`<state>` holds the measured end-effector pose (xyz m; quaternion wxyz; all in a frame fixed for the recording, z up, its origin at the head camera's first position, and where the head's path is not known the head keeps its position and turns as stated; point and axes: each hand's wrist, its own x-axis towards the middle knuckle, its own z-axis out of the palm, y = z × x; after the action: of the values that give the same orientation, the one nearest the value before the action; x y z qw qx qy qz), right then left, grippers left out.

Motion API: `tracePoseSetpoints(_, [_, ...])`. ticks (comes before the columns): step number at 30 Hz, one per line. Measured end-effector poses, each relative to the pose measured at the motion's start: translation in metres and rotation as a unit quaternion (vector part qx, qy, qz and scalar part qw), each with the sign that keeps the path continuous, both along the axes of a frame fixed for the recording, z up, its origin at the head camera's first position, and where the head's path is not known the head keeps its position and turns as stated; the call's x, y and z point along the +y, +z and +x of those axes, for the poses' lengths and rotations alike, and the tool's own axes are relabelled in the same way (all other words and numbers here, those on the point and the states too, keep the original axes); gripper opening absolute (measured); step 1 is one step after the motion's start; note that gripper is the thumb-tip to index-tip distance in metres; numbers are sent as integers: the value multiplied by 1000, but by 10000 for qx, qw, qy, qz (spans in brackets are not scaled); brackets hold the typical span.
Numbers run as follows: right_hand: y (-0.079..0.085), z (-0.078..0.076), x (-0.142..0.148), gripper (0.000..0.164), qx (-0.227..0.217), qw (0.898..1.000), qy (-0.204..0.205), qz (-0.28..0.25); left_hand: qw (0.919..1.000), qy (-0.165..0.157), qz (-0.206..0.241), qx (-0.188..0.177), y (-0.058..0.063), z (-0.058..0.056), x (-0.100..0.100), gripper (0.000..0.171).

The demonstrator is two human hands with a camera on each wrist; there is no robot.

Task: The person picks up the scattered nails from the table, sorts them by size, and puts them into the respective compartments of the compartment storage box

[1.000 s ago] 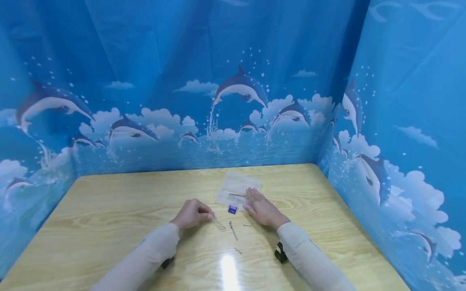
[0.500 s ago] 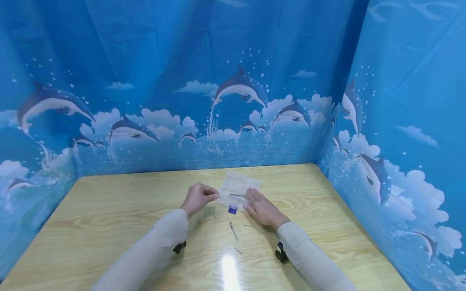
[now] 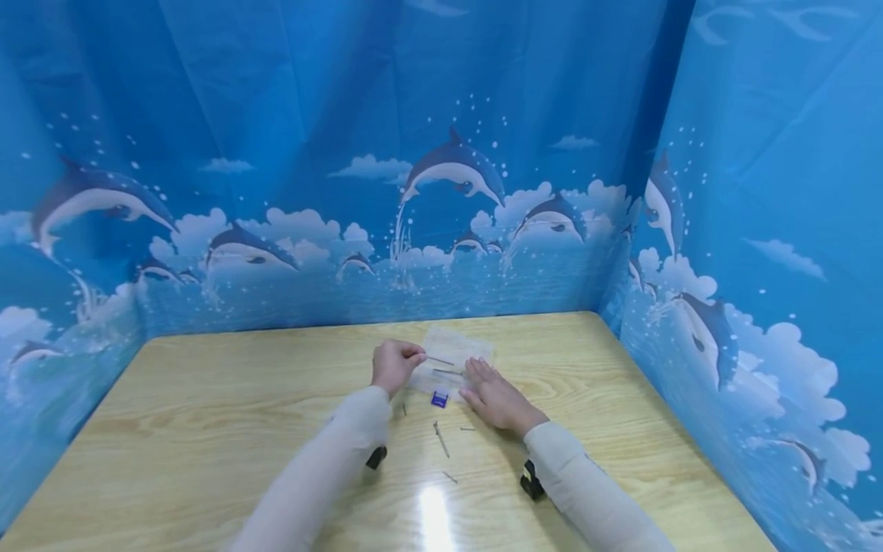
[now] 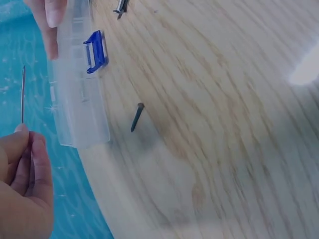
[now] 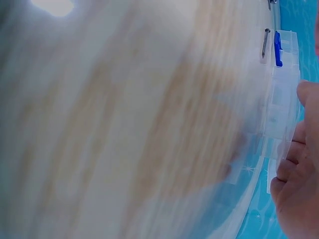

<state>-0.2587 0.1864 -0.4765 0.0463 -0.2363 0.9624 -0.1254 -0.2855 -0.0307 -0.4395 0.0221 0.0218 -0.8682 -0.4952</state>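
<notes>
1. Our left hand (image 3: 395,364) pinches a thin metal nail (image 4: 23,94) between thumb and fingers; in the head view it points out over the clear plastic box (image 4: 79,119).
2. Our right hand (image 3: 498,397) lies with fingers extended at the box's right side, apparently steadying it and gripping nothing we can see.
3. A second nail (image 3: 448,372) lies in or on the box, compartment unclear; the blue clasp (image 3: 439,399) is at its near edge.
4. Nearer us on the worktop (image 3: 241,399) lie a short nail (image 3: 404,409), a longer metal piece (image 3: 441,439) and two other small pieces (image 3: 467,428).
5. We judge this step as putting nails in the box; next we should lower this one and release it.
</notes>
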Motion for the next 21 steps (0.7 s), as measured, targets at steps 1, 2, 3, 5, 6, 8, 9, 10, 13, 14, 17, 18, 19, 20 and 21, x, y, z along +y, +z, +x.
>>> tracePoseSetpoints(1, [0, 0, 0, 64, 0, 10000, 5, 5, 10000, 68, 32, -36, -1, -1, 2, 10])
tracePoseSetpoints(2, [0, 0, 1, 64, 6, 10000, 8, 8, 9999, 131, 39, -59, -3, -2, 5, 10])
tracePoseSetpoints(3, [0, 0, 1, 64, 26, 10000, 13, -6, 9998, 185, 44, -60, -4, -3, 7, 9])
tracePoseSetpoints(5, [0, 0, 2, 64, 30, 10000, 16, 13, 9995, 285, 69, -82, -8, -5, 12, 9])
tracePoseSetpoints(6, [0, 1, 2, 64, 25, 10000, 15, 18, 9994, 314, 80, -82, -10, -6, 14, 8])
tracePoseSetpoints(8, [-1, 0, 2, 63, 54, 10000, 25, -28, 9992, 392, 54, -100, -14, -7, 18, 8])
tracePoseSetpoints(9, [-1, 0, 2, 63, 64, 10000, 28, -14, 9991, 417, 58, -107, -16, -7, 20, 7])
tracePoseSetpoints(10, [-1, 0, 2, 63, 69, 10000, 22, -1, 9990, 429, 71, -128, -17, -8, 22, 7])
tracePoseSetpoints(13, [-1, 0, 2, 63, 103, 9999, -2, -1, 9991, 401, 78, -107, -20, -8, 26, 8])
tracePoseSetpoints(14, [-2, -1, 1, 63, 103, 9999, -5, 20, 9992, 387, 84, -93, -20, -8, 27, 8])
tracePoseSetpoints(17, [-2, -1, 0, 63, 104, 9999, 18, 3, 9990, 422, 107, -93, -22, -9, 28, 8])
tracePoseSetpoints(18, [-3, -1, 0, 63, 113, 9999, 33, -16, 9988, 453, 113, -124, -22, -9, 29, 9])
tracePoseSetpoints(19, [-2, -1, 0, 63, 108, 9999, 43, -20, 9987, 476, 119, -142, -23, -9, 29, 9])
tracePoseSetpoints(20, [-2, -1, -1, 63, 111, 9999, 47, -36, 9986, 495, 129, -155, -23, -9, 29, 9])
tracePoseSetpoints(21, [-2, -1, -1, 63, 116, 9999, 50, -43, 9984, 518, 137, -192, -24, -10, 30, 9])
